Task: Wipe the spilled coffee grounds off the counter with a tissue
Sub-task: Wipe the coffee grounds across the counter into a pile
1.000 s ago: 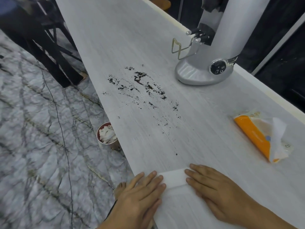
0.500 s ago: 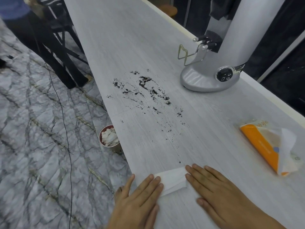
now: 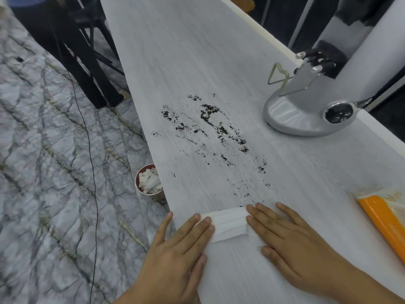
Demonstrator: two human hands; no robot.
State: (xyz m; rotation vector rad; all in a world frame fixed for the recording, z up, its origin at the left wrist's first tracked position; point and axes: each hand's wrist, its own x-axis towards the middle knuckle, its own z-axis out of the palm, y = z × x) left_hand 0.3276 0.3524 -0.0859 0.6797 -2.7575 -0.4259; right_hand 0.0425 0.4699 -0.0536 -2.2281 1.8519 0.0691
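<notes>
Dark coffee grounds (image 3: pixel 210 130) lie scattered across the middle of the pale grey counter (image 3: pixel 175 51). A folded white tissue (image 3: pixel 228 222) lies flat near the counter's front edge, just short of the nearest specks. My left hand (image 3: pixel 182 255) presses flat on the tissue's left end, thumb hanging over the counter edge. My right hand (image 3: pixel 291 244) presses flat on its right end, fingers spread. Both palms face down; neither hand grips the tissue.
A silver coffee grinder (image 3: pixel 311 110) stands at the back right with a wire holder sticking out. An orange tissue pack (image 3: pixel 385 218) lies at the right edge. A cup of crumpled tissues (image 3: pixel 149 179) sits on the marble floor beside the counter. Black chair legs (image 3: pixel 87 69) stand far left.
Both hands have slid the tissue forward toward the grounds; its front edge now reaches the nearest specks. The tissue looks folded narrower than a second ago.
</notes>
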